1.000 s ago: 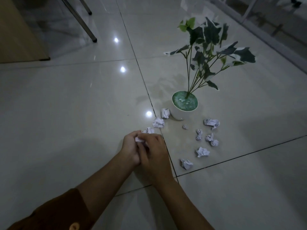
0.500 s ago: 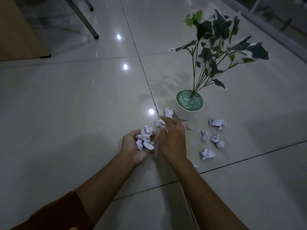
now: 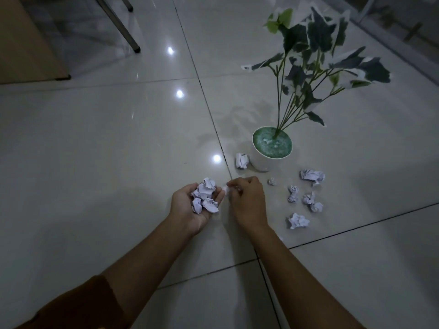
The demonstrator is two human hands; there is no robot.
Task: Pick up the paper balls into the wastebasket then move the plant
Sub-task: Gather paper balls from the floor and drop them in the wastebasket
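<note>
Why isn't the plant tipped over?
It is upright. The white pot sits flat on the floor, and the stems rise from its green top.

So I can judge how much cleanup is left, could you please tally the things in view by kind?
Paper balls loose on the floor: 7
Paper ball pinched in the right hand: 1
Potted plant: 1
Total: 9, leaving out the heap cupped in the left hand, which is too bunched to count.
</note>
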